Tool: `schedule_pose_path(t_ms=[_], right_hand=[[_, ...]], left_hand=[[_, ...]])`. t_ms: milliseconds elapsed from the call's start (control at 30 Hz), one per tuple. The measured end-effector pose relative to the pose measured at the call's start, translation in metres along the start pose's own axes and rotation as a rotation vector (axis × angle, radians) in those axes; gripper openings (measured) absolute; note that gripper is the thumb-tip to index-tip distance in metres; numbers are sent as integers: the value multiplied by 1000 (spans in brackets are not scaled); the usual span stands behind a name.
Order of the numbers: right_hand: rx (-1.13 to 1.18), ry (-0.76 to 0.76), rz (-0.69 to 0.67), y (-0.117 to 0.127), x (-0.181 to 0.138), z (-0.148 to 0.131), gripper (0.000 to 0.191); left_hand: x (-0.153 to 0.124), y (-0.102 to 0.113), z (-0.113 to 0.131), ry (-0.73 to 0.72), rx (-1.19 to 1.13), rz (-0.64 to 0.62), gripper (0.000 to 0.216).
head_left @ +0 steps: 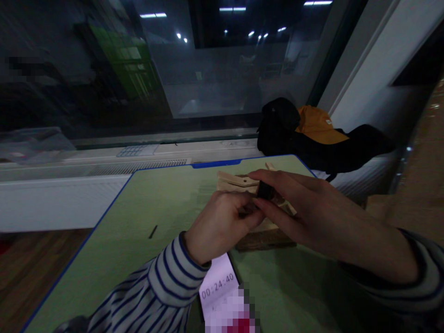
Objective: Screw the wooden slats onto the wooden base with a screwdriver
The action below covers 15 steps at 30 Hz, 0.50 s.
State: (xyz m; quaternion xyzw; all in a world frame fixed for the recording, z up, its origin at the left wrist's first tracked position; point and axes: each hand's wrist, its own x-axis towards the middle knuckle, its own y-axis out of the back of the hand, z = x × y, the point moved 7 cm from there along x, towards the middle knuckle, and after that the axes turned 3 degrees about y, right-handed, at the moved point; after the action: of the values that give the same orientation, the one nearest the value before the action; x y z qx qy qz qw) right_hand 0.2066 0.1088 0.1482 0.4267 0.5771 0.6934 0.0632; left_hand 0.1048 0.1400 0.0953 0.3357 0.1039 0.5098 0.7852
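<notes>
Evidently for fine control, the right hand (307, 203) pinches a small dark block (265, 190) between thumb and fingers, over the wooden pieces (236, 179) on the green table (157, 196). The left hand (222, 224) bunches its fingertips beside the right thumb, perhaps for steadying; whether they clamp anything, cannot tell.

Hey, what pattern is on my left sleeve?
The left sleeve has dark blue stripes on pale grey; see the head view.

Orange cap (321, 124) near the dark window (215, 85)
</notes>
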Motion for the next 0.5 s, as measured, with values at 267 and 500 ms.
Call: schedule_pose_path(t_ms=[267, 500], right_hand=[[7, 1, 9, 2, 4, -1, 35], [-20, 23, 29, 2, 4, -2, 35]], left_hand=[[1, 0, 5, 1, -26, -14, 15], [0, 0, 2, -3, -42, 6, 14]])
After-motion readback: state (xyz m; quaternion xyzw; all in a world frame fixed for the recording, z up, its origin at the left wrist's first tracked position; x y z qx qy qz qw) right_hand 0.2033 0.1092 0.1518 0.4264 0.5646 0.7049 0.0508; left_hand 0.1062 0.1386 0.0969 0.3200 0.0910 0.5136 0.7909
